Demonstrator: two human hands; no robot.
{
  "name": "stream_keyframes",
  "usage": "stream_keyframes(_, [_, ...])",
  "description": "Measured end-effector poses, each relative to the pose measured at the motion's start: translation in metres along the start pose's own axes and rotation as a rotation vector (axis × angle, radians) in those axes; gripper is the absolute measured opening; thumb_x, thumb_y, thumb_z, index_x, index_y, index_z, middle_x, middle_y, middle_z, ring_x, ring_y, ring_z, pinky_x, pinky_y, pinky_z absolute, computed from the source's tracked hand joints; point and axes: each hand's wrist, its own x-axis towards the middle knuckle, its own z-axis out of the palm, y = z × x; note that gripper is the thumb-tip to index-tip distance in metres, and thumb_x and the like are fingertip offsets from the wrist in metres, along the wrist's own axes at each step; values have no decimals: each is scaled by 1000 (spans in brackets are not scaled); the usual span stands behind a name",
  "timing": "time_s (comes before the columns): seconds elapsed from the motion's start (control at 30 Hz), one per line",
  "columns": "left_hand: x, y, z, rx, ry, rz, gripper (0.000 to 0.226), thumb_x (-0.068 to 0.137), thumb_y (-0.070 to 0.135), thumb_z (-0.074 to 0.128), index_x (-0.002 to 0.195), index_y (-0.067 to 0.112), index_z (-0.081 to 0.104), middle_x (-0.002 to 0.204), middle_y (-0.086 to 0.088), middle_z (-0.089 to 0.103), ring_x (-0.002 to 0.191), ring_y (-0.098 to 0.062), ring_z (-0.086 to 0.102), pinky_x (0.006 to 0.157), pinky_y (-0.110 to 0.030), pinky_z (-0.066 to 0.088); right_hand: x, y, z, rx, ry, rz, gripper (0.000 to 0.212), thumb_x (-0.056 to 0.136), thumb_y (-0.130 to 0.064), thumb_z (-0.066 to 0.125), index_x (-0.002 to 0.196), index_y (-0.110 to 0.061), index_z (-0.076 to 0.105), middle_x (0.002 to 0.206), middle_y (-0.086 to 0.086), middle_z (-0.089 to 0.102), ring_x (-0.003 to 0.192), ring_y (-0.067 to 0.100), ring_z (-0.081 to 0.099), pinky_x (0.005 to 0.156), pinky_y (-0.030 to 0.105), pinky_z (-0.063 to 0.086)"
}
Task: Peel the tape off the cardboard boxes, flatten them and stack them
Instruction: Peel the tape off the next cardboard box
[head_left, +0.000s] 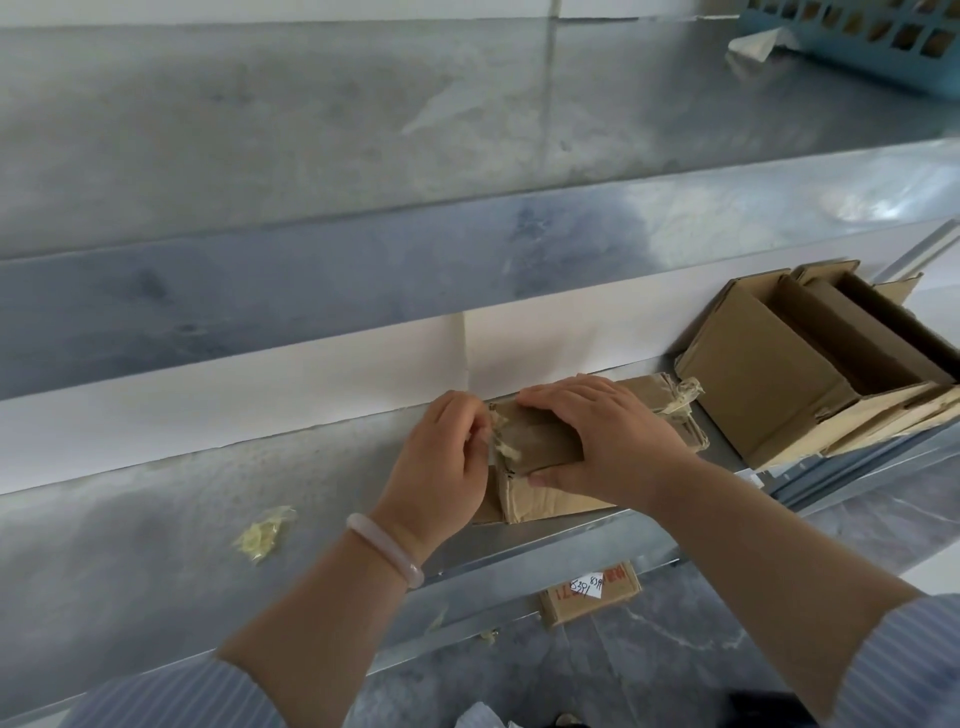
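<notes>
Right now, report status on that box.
Left hand pinching tape at box end. Right hand gripping box, steadying it. Tape scrap lies left, apart.

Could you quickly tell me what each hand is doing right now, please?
Left hand: pinches the tape on the cardboard box.
Right hand: grips the same box, fingers over top, thumb in front.

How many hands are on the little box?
2. The left hand pinches tape at the left end of the box; the right hand grips its top. None seem hidden.
</notes>
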Motion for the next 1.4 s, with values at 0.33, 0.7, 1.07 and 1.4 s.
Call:
stream_keyframes(0.33, [10,2,1,-33,-92,-37,14,91,3,54,84,14,50,81,8,50,77,-6,47,67,-11,37,-1,-3,-1,36,16,18,72,69,-68,68,131,-36,51,133,-15,57,127,9,45,110,24,21])
stream_keyframes(0.7, [15,2,-12,-194,-132,-156,31,89,4,61,93,34,57,88,13,68,87,2,63,74,-7,46,12,-23,13,52,219,172,37,74,-67,58,92,-37,68,101,-19,69,101,7,56,89,13,16])
stream_keyframes(1.07, [0,-7,9,-434,-18,-299,51,62,29,73,97,53,45,99,13,53,81,-8,60,73,-20,53,22,-24,9,220,209,284,14,73,-47,77,72,-45,62,101,-25,67,104,6,54,92,20,26])
stream_keyframes(1.4, [-2,-15,17,-265,-176,-282,43,76,52,53,119,55,47,126,27,49,122,1,45,105,-39,42,22,-16,-3,561,250,404,10,88,-33,66,79,-29,64,97,-26,62,97,1,56,81,15,38])
